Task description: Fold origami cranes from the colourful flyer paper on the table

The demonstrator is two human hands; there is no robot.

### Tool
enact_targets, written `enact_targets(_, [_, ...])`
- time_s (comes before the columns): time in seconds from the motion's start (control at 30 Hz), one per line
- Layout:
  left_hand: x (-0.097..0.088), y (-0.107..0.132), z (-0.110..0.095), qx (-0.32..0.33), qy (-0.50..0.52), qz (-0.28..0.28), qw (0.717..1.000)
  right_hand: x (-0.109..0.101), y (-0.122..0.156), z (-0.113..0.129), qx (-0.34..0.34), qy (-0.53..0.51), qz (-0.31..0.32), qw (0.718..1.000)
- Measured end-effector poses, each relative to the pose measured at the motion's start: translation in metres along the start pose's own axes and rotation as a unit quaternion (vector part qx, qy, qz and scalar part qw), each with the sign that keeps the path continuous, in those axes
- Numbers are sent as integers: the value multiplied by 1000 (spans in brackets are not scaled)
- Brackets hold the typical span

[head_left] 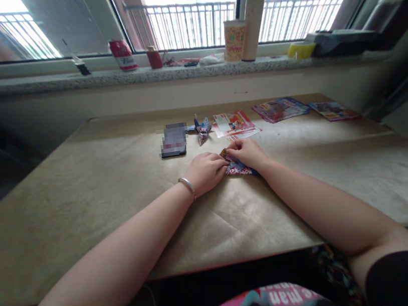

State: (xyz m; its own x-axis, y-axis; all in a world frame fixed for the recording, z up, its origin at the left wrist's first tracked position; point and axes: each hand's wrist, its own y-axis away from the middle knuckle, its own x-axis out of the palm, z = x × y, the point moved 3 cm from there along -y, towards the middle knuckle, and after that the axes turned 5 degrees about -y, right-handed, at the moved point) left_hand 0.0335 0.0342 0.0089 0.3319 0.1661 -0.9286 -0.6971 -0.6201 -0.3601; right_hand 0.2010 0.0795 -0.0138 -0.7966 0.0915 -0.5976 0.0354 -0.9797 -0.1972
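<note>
A red, white and blue printed paper (237,169) with a straight near edge is lying on the beige, faintly creased surface (112,201), between and partly beneath both hands. The left hand (209,171) is resting with fingers together on its left edge; the right hand (248,153) is bending its fingertips onto the far part. Whether either is pinching, I cannot tell. A pointed origami figure (203,128) is standing farther left, beside a flat, rectangular smartphone (174,141).

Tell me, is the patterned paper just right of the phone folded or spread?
Folded: the patterned paper shows pointed flaps sticking out in different directions.
</note>
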Motion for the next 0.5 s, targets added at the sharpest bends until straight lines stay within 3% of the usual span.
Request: enact_targets(0.5, [2, 1, 4, 17, 35, 23, 999, -4, -14, -1, -25, 21, 5, 999])
